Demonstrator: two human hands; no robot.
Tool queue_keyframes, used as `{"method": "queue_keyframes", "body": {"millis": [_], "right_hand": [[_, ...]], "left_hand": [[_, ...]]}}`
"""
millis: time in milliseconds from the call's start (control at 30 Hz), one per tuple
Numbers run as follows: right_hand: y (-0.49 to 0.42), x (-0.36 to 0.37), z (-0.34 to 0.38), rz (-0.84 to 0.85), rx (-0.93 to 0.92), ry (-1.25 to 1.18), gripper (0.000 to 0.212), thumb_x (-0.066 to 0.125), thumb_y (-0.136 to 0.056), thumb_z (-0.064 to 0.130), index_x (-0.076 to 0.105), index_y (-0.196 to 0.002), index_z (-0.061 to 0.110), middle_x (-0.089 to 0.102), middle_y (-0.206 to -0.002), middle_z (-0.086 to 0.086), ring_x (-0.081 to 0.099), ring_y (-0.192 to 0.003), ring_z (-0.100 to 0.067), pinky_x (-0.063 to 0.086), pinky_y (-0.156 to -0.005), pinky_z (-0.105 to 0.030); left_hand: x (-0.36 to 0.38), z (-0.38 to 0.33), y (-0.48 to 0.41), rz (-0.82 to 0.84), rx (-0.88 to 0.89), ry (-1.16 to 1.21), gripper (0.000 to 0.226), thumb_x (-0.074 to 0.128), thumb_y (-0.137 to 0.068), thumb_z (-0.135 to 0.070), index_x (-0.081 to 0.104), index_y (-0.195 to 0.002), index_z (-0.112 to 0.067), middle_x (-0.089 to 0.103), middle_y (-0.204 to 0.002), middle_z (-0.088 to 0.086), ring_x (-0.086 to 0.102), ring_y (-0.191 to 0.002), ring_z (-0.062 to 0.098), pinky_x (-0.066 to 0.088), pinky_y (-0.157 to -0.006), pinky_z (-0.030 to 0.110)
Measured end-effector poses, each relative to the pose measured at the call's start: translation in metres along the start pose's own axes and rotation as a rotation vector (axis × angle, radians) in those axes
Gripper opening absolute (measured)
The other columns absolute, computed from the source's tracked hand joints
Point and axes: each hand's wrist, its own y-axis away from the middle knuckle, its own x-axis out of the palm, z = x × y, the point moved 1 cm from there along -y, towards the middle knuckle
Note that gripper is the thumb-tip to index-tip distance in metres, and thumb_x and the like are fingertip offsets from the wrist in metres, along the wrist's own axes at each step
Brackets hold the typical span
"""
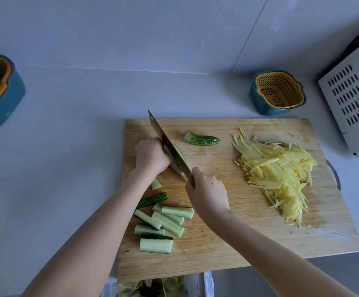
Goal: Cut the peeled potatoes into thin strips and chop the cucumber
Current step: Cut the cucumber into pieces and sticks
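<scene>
Potato strips (277, 172) lie heaped on the right side of the wooden cutting board (227, 243), which rests on the pale counter (67, 146). A white vented appliance (354, 108) stands at the right, just beyond the board's corner. A large blue tub (2, 103) with an orange strainer, holding something pale green, sits at the far left; a smaller tub (278, 95) of the same kind stands just behind the board. The right hand (208, 194) has its fingers curled round the handle of the knife (160, 133), whose blade runs slantwise across the board's left part. The left hand (151, 156), fingers curled under with the knuckles against the flat of the blade, holds down a cucumber piece (182, 156) beneath the edge. Cut cucumber sticks (163, 221) are piled on the board's near left, beside the left forearm. A cucumber end (202, 139) lies alone between the knife and the potato strips. Peelings (152, 286) show below the board's near edge
</scene>
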Motion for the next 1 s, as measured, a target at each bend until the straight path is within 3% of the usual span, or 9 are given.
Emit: {"method": "queue_keyframes", "body": {"millis": [100,167,300,400,467,600,733,867,1000], "right_hand": [[0.016,-0.005,-0.006,-0.062,-0.061,-0.034,0.019,0.041,-0.095,0.018,0.038,-0.076,0.015,0.037,-0.050,0.005,0.034,-0.041,-0.016,0.024,-0.039,-0.026],[0.025,-0.011,-0.011,-0.068,-0.090,-0.103,0.023,0.045,-0.093,0.018,0.038,-0.072,0.014,0.038,-0.049,0.005,0.032,-0.040,-0.013,0.023,-0.038,-0.023],[0.033,-0.024,-0.020,0.046,0.003,-0.521,0.021,0.049,-0.090,0.015,0.046,-0.070,0.007,0.045,-0.050,-0.001,0.039,-0.041,-0.015,0.035,-0.040,-0.030],[0.036,-0.034,-0.023,0.189,0.146,-0.862,0.015,0.049,-0.089,0.011,0.049,-0.075,0.005,0.045,-0.049,-0.005,0.041,-0.037,-0.018,0.038,-0.039,-0.026],[0.038,-0.038,-0.026,0.274,0.245,-0.991,0.010,0.049,-0.089,0.009,0.048,-0.079,0.007,0.045,-0.049,-0.005,0.040,-0.037,-0.017,0.038,-0.040,-0.025],[0.041,-0.040,-0.033,0.411,0.370,-1.221,0.011,0.050,-0.091,0.012,0.046,-0.083,0.006,0.040,-0.048,-0.002,0.036,-0.037,-0.015,0.036,-0.039,-0.024],[0.043,-0.038,-0.041,0.495,0.475,-1.400,0.013,0.048,-0.091,0.011,0.046,-0.080,0.005,0.033,-0.048,-0.002,0.032,-0.034,-0.012,0.035,-0.035,-0.022],[0.045,-0.037,-0.045,0.532,0.529,-1.484,0.015,0.048,-0.091,0.012,0.045,-0.078,0.006,0.032,-0.046,0.000,0.031,-0.032,-0.010,0.034,-0.034,-0.020],[0.045,-0.040,-0.055,0.497,0.546,-1.460,0.013,0.049,-0.091,0.012,0.045,-0.080,0.006,0.034,-0.046,-0.001,0.032,-0.033,-0.011,0.035,-0.034,-0.021]], "left_hand": [[-0.001,0.009,0.003,-0.042,-0.028,-0.012,0.014,0.063,-0.076,-0.019,0.062,-0.088,-0.012,0.066,-0.093,0.010,0.059,-0.097,0.034,0.044,-0.084,0.036],[-0.006,0.017,0.009,-0.116,-0.084,0.129,0.018,0.063,-0.078,-0.013,0.065,-0.096,-0.010,0.067,-0.099,0.009,0.060,-0.100,0.030,0.045,-0.086,0.032],[-0.023,0.013,0.026,-0.139,-0.304,0.766,0.011,0.057,-0.089,-0.013,0.063,-0.098,-0.009,0.063,-0.097,0.002,0.056,-0.094,0.018,0.043,-0.074,0.025],[-0.026,0.003,0.038,-0.006,-0.426,1.278,0.012,0.051,-0.095,-0.014,0.061,-0.091,-0.009,0.064,-0.093,0.008,0.061,-0.091,0.022,0.050,-0.086,0.031],[-0.024,-0.001,0.044,0.095,-0.487,1.464,0.016,0.049,-0.097,-0.018,0.061,-0.093,-0.008,0.064,-0.097,0.012,0.062,-0.090,0.023,0.053,-0.081,0.033],[-0.026,-0.006,0.055,0.393,-0.536,1.464,0.031,0.041,-0.099,-0.036,0.057,-0.095,-0.010,0.064,-0.088,0.012,0.062,-0.076,0.024,0.051,-0.067,0.037],[-0.027,-0.020,0.067,0.681,-0.568,1.567,0.048,0.031,-0.098,-0.050,0.053,-0.115,-0.011,0.060,-0.081,0.013,0.059,-0.070,0.026,0.047,-0.068,0.037],[-0.022,-0.032,0.075,0.657,-0.611,1.630,0.043,0.031,-0.099,-0.046,0.054,-0.112,-0.012,0.063,-0.077,0.011,0.060,-0.069,0.025,0.046,-0.066,0.036],[-0.029,-0.028,0.075,0.536,-0.631,1.649,0.023,0.042,-0.098,-0.021,0.055,-0.112,-0.007,0.060,-0.094,0.016,0.059,-0.085,0.028,0.048,-0.073,0.044]]}}
